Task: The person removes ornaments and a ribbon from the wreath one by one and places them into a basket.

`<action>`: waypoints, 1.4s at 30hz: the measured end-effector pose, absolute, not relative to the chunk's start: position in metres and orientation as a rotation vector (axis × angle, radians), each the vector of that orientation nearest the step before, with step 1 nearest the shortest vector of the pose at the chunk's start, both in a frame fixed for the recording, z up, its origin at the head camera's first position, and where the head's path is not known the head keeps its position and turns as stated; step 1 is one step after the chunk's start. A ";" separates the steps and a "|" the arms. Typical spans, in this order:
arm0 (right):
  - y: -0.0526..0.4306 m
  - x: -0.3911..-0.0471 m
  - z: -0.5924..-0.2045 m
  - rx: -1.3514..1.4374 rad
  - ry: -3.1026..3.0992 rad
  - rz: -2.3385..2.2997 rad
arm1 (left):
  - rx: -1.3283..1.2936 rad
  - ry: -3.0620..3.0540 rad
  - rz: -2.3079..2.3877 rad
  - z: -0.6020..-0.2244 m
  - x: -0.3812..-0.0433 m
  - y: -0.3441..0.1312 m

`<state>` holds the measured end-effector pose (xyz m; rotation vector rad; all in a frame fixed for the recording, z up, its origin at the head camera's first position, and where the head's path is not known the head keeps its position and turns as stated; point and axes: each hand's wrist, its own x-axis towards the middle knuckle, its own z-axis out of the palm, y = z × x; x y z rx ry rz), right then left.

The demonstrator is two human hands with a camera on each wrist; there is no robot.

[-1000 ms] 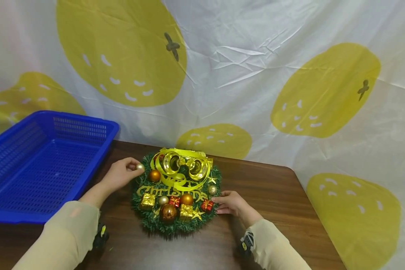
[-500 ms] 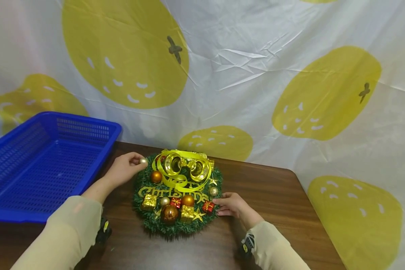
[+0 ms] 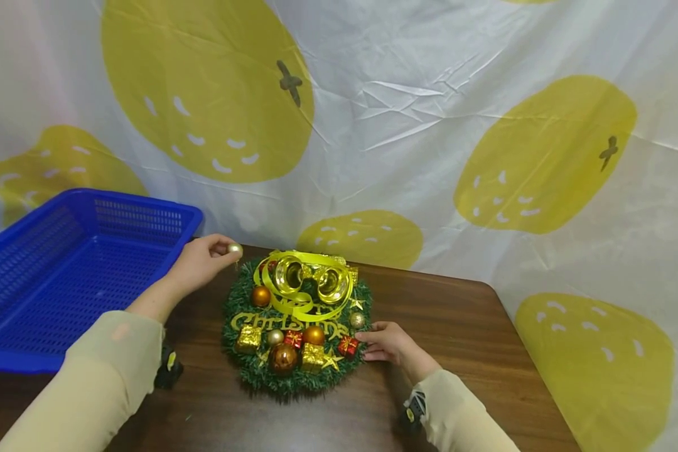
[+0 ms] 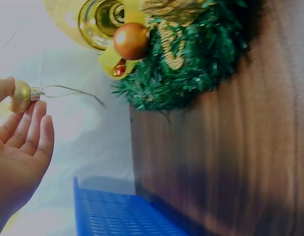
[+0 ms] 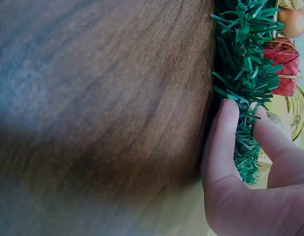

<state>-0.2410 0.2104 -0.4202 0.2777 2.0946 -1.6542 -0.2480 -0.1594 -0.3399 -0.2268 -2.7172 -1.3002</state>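
Note:
My left hand (image 3: 199, 262) pinches a small gold Christmas bauble (image 4: 20, 96) between thumb and fingers, above the far left edge of the wreath. A thin string loop (image 4: 73, 90) trails from the bauble's cap in the left wrist view. The green tinsel wreath (image 3: 285, 384) lies on the table, with gold lettering, orange and brown balls, little wrapped boxes and stars on it. Two shiny gold bells (image 3: 332, 284) with yellow ribbon sit at its far side. At the right edge, my right hand (image 3: 394, 344) grips the greenery between thumb and fingers, beside a red gift box (image 3: 347, 344).
A blue plastic basket (image 3: 124, 257) with slotted walls stands to the left, close to my left forearm. Behind the brown wooden table (image 3: 446, 326) hangs a white cloth (image 3: 384, 138) printed with yellow fruit. The table's right edge slopes away beyond my right hand.
My left hand first shifts slightly right over the wreath's edge, then lifts up and back with the bauble, off the greenery. My right hand stays at the wreath's right edge.

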 end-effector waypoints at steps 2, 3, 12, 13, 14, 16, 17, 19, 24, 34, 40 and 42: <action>0.210 -0.241 -0.420 0.279 2.103 -1.646 | -0.222 -2.717 -1.302 -0.335 -0.248 -0.162; 0.210 -0.241 -0.420 0.279 2.107 -1.644 | -0.217 -2.718 -1.301 -0.333 -0.249 -0.163; 0.210 -0.242 -0.422 0.285 2.121 -1.650 | -0.181 -2.734 -1.277 -0.317 -0.250 -0.175; 0.210 -0.242 -0.423 0.284 2.120 -1.651 | -0.175 -2.733 -1.272 -0.315 -0.250 -0.177; 0.210 -0.242 -0.423 0.282 2.119 -1.652 | -0.169 -2.734 -1.264 -0.314 -0.250 -0.179; 0.210 -0.242 -0.424 0.277 2.116 -1.653 | -0.159 -2.730 -1.251 -0.312 -0.249 -0.185; 0.209 -0.242 -0.424 0.275 2.114 -1.655 | -0.154 -2.726 -1.245 -0.311 -0.249 -0.187; 0.209 -0.242 -0.425 0.273 2.110 -1.658 | -0.146 -2.716 -1.227 -0.310 -0.249 -0.193; 0.208 -0.242 -0.425 0.281 2.116 -1.659 | -0.115 -2.692 -1.201 -0.306 -0.251 -0.206; 0.210 -0.242 -0.423 0.292 2.129 -1.649 | -0.065 -2.661 -1.161 -0.301 -0.252 -0.226; 0.209 -0.242 -0.421 0.294 2.140 -1.628 | -0.040 -2.641 -1.146 -0.305 -0.253 -0.245; 0.208 -0.242 -0.421 0.301 2.149 -1.618 | -0.028 -2.638 -1.150 -0.306 -0.253 -0.251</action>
